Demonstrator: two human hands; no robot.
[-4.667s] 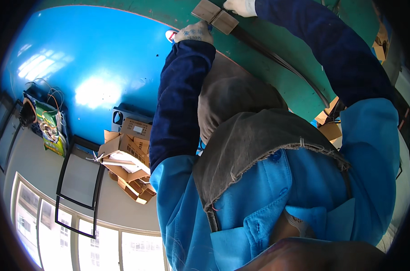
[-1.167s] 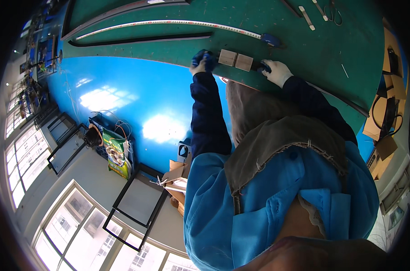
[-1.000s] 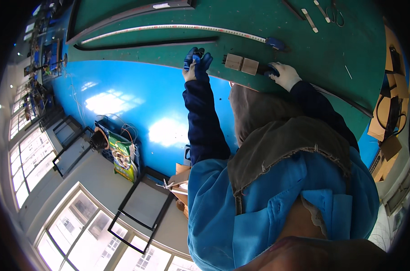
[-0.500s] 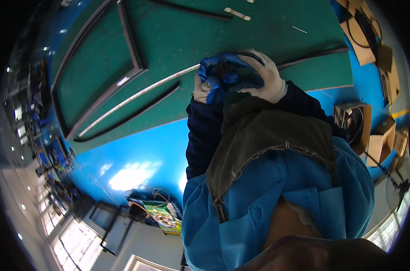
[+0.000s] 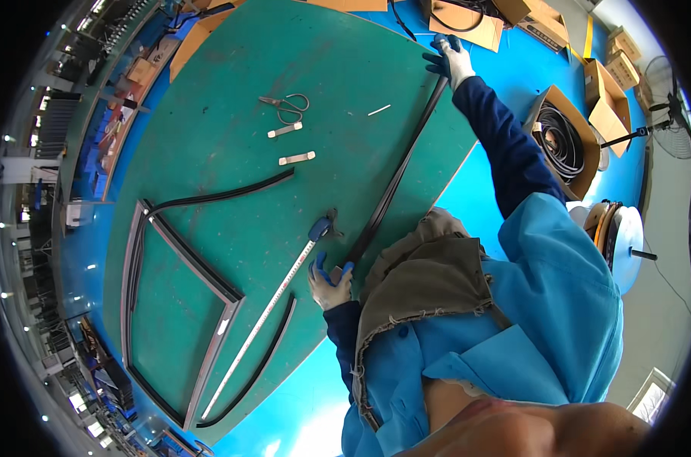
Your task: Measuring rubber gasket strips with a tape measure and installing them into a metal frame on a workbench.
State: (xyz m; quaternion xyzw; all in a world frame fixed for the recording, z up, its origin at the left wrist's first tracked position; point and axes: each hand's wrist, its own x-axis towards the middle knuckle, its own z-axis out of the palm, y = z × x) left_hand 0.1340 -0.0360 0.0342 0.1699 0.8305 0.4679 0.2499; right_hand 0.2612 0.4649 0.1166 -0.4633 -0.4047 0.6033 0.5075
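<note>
At 1 o'clock on the green worktable (image 5: 231,84), R hand (image 5: 455,62) is at the far end of the black strip bundle (image 5: 389,186), fingers half-curled; L hand (image 5: 332,289), nr centre, is part-open at its near end. Can't tell if either's gripping. Done, prob: strips grouped, lengthwise. Ungrouped: curved strip (image 5: 275,348) at 7 o'clock, bent strip (image 5: 223,195) at 10. Tape measure (image 5: 320,228) is out, apart from bundle. Near strip ends hidden by L fingers; far tips unclear.

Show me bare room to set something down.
Two patches of the green table look bare: left of the scissors, and between the pale pieces and the dark strips. Crowded: lower left, around the frame, tape measure and curved strip beside it.
</note>
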